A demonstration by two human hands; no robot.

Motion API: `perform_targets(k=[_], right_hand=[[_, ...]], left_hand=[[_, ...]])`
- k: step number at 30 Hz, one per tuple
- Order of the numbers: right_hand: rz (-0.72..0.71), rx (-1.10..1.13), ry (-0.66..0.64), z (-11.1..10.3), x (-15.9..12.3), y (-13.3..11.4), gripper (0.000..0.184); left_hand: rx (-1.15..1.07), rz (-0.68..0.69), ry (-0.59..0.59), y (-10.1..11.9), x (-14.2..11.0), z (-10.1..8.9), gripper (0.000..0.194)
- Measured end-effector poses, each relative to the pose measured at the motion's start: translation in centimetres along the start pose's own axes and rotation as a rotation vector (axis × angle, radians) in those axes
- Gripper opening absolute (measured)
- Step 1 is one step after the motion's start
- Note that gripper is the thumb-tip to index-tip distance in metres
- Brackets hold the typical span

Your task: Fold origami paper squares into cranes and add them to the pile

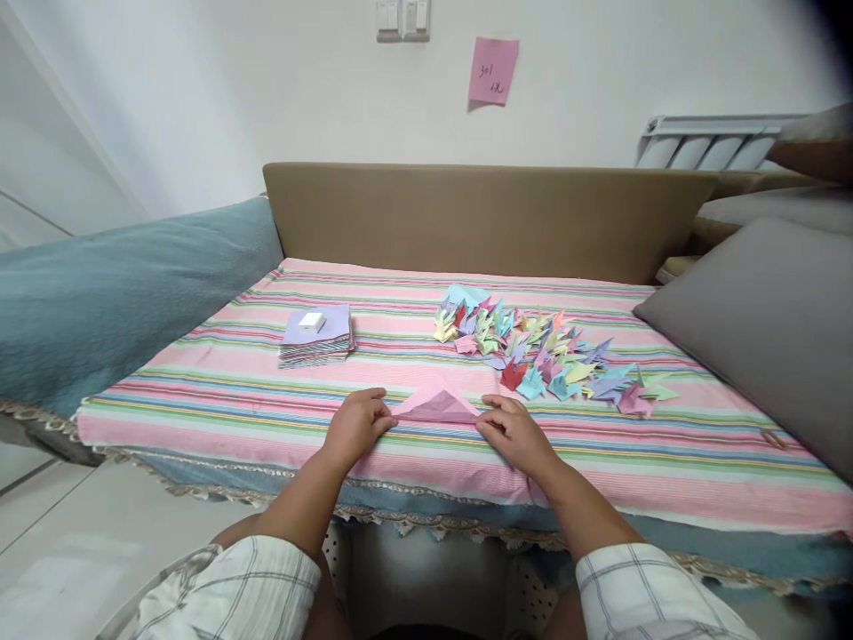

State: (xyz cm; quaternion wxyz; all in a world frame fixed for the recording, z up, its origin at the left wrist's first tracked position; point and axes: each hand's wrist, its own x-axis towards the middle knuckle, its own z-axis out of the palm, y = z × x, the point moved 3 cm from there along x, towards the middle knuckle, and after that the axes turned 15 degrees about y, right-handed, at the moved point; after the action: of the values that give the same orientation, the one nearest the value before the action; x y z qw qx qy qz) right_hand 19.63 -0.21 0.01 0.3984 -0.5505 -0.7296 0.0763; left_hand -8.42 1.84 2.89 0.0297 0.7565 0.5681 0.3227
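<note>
A pink sheet of origami paper [436, 404], partly folded into a wide triangle-like shape, lies on the striped cloth in front of me. My left hand [360, 427] pinches its left corner between thumb and fingers. At the opposite corner, my right hand [516, 433] pinches the paper the same way. Just beyond the right hand spreads a pile of folded paper cranes [533, 347] in many colours. Farther off to the left stands a stack of square coloured paper [316, 342], topped by a small white box-like object [312, 323].
The striped cloth [219, 400] covers a sofa seat with a brown backrest [480, 222]. A blue-covered armrest [147, 284] bounds the left side, and a large grey cushion [766, 320] leans at the right. A pink note [493, 71] is stuck on the wall.
</note>
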Motion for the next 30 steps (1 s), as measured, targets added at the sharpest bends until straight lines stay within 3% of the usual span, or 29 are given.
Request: perform_targets(k=[11,25,27,30], right_hand=[[0.094,-0.049,0.068,0.4,0.3,0.6,0.025],[0.089,-0.116,0.139,0.9,0.5,0.5,0.024],[0.074,-0.112,0.136,0.9,0.6,0.5,0.022],[0.055,-0.106,0.14,0.9,0.7,0.4,0.021]], left_hand=[[0.006,0.011,0.043,-0.1,0.3,0.3,0.029],[0.092,0.052,0.081,0.2,0.3,0.4,0.02],[0.131,0.075,0.118,0.5,0.2,0.4,0.013],[0.201,0.202,0.192,2.1,-0.4,0.7,0.027]])
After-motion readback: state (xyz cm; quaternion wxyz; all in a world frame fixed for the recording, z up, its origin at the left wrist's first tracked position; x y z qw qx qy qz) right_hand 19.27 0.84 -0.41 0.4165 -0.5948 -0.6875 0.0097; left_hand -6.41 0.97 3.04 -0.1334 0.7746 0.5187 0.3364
